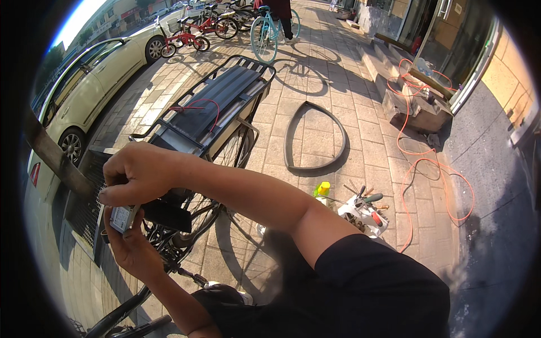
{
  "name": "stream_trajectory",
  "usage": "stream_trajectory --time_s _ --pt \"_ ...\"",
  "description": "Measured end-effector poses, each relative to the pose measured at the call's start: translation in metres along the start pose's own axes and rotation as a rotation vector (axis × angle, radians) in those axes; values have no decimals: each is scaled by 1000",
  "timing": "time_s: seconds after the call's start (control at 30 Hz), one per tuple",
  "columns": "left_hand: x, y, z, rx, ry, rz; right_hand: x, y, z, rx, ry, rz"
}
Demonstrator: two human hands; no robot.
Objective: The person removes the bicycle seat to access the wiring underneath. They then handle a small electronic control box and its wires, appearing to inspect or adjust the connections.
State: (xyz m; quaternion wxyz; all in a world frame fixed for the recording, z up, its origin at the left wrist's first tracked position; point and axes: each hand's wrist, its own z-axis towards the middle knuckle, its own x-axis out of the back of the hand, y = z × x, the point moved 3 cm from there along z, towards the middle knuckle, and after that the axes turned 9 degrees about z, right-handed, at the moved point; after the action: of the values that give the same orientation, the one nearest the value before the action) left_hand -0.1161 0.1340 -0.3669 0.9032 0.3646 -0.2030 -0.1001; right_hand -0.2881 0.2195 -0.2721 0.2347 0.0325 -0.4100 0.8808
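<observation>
My left hand [139,253] grips a small silver metal box [121,217] that bears a printed label, held between thumb and fingers. Just above the box is my right hand [143,171], its fingers curled and its thumb close to the box's upper end. Whether those fingers pinch anything is hidden. Both hands are over the left part of a black bicycle [203,219], by a dark flat part [167,215] of it. Behind them extends its long rear rack [224,93], with a thin red wire [211,103] lying across the top.
A loose black tyre [344,145] lies on the paving. Nearby, a white bag of hand tools [363,215] sits beside a yellow-capped bottle [322,190]. Orange cable [435,156] trails from the steps [405,101]. A car [101,76] is parked left; a person [281,10] stands by a light-blue bicycle [264,38].
</observation>
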Motion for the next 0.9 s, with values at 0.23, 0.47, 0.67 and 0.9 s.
stream_trajectory --time_s 0.23,0.47,0.67,0.9 --pt "0 -2 10 117 66 -107 3 -1 9 -12 -5 -27" --pt "-1 -1 8 52 -3 -316 2 -2 3 29 55 -11" --pt "-2 -1 11 29 -57 -404 4 -1 -1 27 58 68" --pt "5 -4 11 28 -37 -378 5 -3 2 34 47 17"
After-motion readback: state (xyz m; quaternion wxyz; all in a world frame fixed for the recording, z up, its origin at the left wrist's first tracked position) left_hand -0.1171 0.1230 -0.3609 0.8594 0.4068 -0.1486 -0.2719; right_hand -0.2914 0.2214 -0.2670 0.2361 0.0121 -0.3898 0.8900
